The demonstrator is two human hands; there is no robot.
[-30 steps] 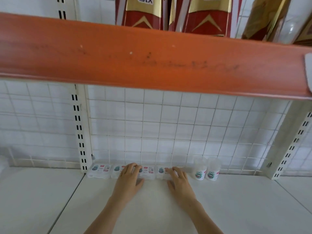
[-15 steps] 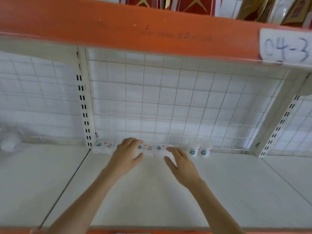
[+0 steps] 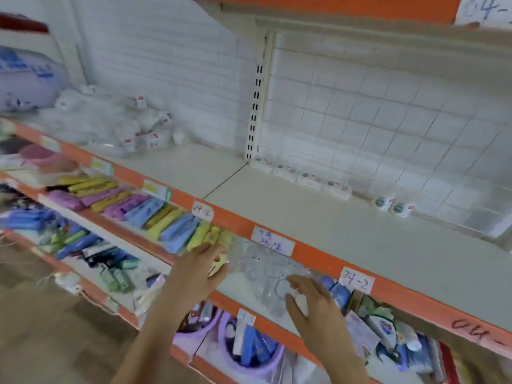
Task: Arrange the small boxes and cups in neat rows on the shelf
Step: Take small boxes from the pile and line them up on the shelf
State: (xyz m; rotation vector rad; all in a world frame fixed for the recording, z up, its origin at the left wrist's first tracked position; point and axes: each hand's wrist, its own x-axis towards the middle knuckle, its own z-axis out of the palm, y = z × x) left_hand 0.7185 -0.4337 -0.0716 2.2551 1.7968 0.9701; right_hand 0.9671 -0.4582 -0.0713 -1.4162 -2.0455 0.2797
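We note both our left hand (image 3: pixel 194 275) and right hand (image 3: pixel 313 303) spread, holding nothing, over clear plastic cups (image 3: pixel 266 278); small labelled boxes (image 3: pixel 302 177) line the white shelf (image 3: pixel 346 236).

We see our two forearms bare to the frame's bottom edge, no sleeves on them. Our left hand (image 3: pixel 198 274) and right hand (image 3: pixel 311 302) wear no gloves, rings or watch.
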